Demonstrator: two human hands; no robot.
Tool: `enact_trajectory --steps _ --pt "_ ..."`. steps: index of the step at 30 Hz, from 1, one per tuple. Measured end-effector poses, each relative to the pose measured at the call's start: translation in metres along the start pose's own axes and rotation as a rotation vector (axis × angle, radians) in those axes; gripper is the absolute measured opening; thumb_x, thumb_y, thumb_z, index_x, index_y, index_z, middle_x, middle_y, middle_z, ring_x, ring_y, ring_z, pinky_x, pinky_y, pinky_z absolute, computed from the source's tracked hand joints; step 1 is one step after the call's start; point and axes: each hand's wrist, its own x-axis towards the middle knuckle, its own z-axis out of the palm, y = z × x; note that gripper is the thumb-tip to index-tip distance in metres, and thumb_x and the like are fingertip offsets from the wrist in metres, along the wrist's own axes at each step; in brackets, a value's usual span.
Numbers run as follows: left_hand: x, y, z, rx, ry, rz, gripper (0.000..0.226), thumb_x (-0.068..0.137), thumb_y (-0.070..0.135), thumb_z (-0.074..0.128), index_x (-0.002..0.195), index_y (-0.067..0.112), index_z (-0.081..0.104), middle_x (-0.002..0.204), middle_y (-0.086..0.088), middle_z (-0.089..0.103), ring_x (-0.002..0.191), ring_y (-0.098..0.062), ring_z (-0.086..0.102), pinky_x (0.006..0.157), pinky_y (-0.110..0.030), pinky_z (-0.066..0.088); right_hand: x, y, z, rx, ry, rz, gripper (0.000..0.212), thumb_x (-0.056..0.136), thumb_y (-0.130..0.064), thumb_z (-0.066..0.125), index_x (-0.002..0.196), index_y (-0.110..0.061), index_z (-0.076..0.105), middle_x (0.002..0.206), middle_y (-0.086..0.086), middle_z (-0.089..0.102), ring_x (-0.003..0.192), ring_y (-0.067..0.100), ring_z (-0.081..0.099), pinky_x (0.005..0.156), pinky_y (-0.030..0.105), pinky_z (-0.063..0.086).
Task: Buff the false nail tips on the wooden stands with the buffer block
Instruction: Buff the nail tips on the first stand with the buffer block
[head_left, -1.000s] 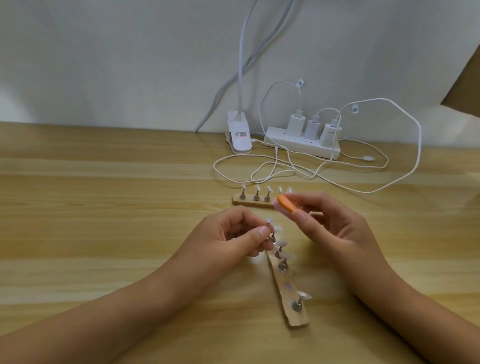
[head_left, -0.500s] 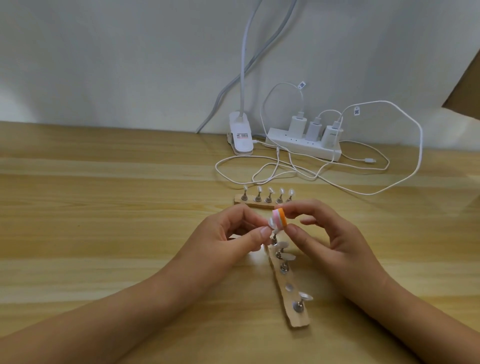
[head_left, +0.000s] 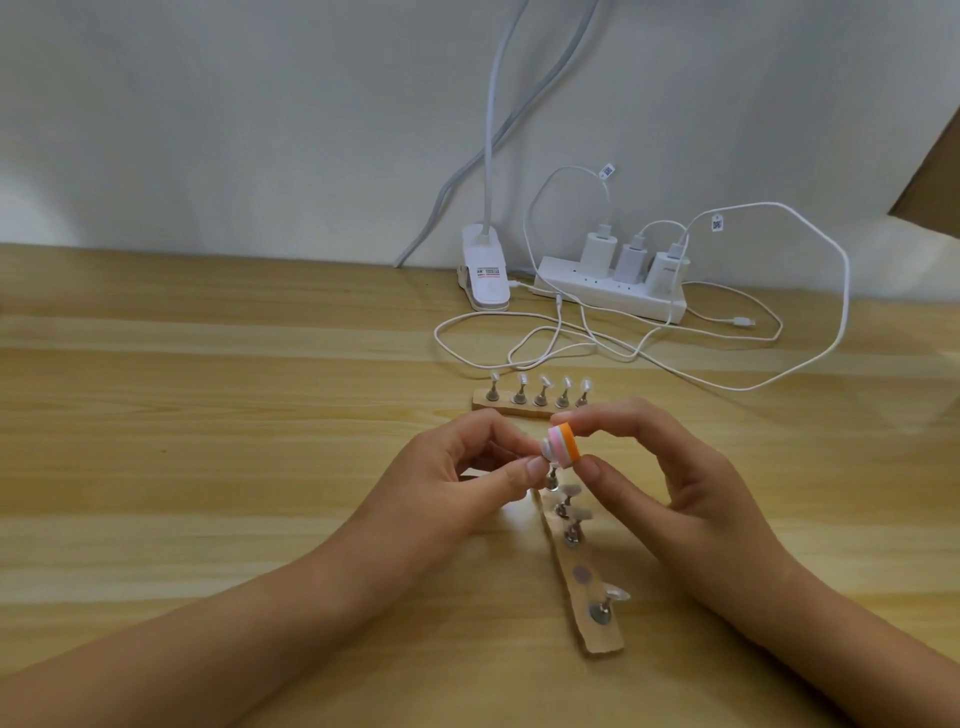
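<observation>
Head: orange-pink, perhaps layered buffer block (head_left: 721, 443)

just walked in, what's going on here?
A person is buffing false nails. The right hand pinches an orange and pink buffer block and holds it against a nail tip at the far end of the near wooden stand. The left hand pinches that tip to steady it. Three more tips sit on this stand, with one spot bare. A second stand with five tips lies behind, and no hand touches it.
</observation>
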Motion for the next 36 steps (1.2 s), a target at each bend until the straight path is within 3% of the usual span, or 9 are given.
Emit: enact_trajectory --steps 6,13,17,20,21,23,25,28,36 --pt "0.0 -0.001 0.001 -0.013 0.018 -0.023 0.002 0.078 0.033 0.071 0.08 0.035 0.071 0.081 0.008 0.071 0.078 -0.004 0.064 0.075 -0.019 0.052 0.005 -0.002 -0.009 -0.043 -0.044 0.069 0.025 0.082 -0.045 0.062 0.102 -0.034 0.072 0.101 -0.015 0.072 0.104 0.007 0.066 0.091 0.013 0.044" --pt "-0.001 -0.002 -0.001 -0.011 0.021 -0.061 0.009 0.082 0.037 0.066 0.089 0.033 0.07 0.084 0.007 0.072 0.084 -0.007 0.066 0.081 -0.024 0.053 0.022 -0.005 -0.089 0.441 -0.133 0.156 0.043 0.087 -0.047 0.057 0.116 -0.019 0.072 0.096 -0.005 0.069 0.082 0.01 0.063 0.079 0.025 0.053" --pt "-0.001 -0.002 -0.001 -0.043 0.031 -0.078 0.012 0.081 0.037 0.064 0.09 0.032 0.071 0.082 0.009 0.071 0.082 -0.004 0.064 0.079 -0.02 0.052 0.019 0.023 -0.131 -0.512 -0.153 0.168 0.01 0.094 -0.035 0.067 0.1 -0.033 0.075 0.093 -0.003 0.073 0.084 0.014 0.068 0.076 0.018 0.052" --pt "0.001 -0.001 0.0 -0.058 0.036 -0.086 0.012 0.081 0.035 0.063 0.088 0.032 0.071 0.081 0.009 0.071 0.081 -0.004 0.064 0.076 -0.017 0.051 0.019 0.003 -0.118 0.365 -0.1 0.209 0.052 0.106 -0.02 0.018 0.112 0.006 0.063 0.107 0.031 0.065 0.098 0.038 0.064 0.088 0.046 0.051" --pt "0.001 0.0 0.0 -0.063 0.04 -0.09 0.011 0.081 0.035 0.063 0.087 0.031 0.071 0.081 0.009 0.071 0.08 -0.003 0.064 0.075 -0.016 0.05 0.021 0.011 -0.116 0.188 -0.059 0.145 0.055 0.107 -0.018 0.018 0.102 0.002 0.069 0.098 0.021 0.07 0.089 0.03 0.066 0.082 0.038 0.052" --pt "0.0 0.001 0.001 -0.077 0.044 -0.09 0.01 0.081 0.032 0.062 0.085 0.03 0.071 0.08 0.009 0.07 0.078 -0.001 0.063 0.073 -0.014 0.049 0.019 0.018 -0.108 -0.318 -0.102 0.029 0.029 0.102 -0.022 0.055 0.087 -0.027 0.078 0.082 -0.008 0.073 0.072 0.008 0.064 0.068 0.02 0.05" --pt "-0.001 0.002 0.0 -0.09 0.047 -0.084 0.01 0.082 0.029 0.062 0.085 0.029 0.071 0.078 0.011 0.069 0.076 0.001 0.063 0.07 -0.012 0.048 0.033 0.013 -0.096 -0.251 -0.013 0.173 0.009 0.088 -0.029 0.071 0.089 -0.03 0.08 0.084 -0.013 0.071 0.073 0.007 0.061 0.069 0.018 0.053" --pt "0.0 0.003 -0.001 -0.078 0.055 -0.092 0.004 0.085 0.028 0.069 0.086 0.029 0.073 0.077 0.013 0.068 0.075 0.002 0.06 0.071 -0.012 0.048 0.035 0.006 -0.085 0.159 0.011 0.177 0.019 0.081 -0.029 0.067 0.093 -0.022 0.08 0.078 -0.015 0.062 0.06 0.002 0.056 0.06 0.017 0.054" --pt "-0.001 0.004 0.0 -0.037 0.054 -0.077 0.008 0.084 0.027 0.075 0.091 0.027 0.073 0.078 0.016 0.067 0.076 0.003 0.059 0.072 -0.014 0.046 0.016 0.006 -0.049 -0.021 -0.077 0.133 0.047 0.051 -0.042 0.087 0.095 -0.027 0.081 0.08 -0.012 0.068 0.063 0.002 0.061 0.058 0.013 0.051"
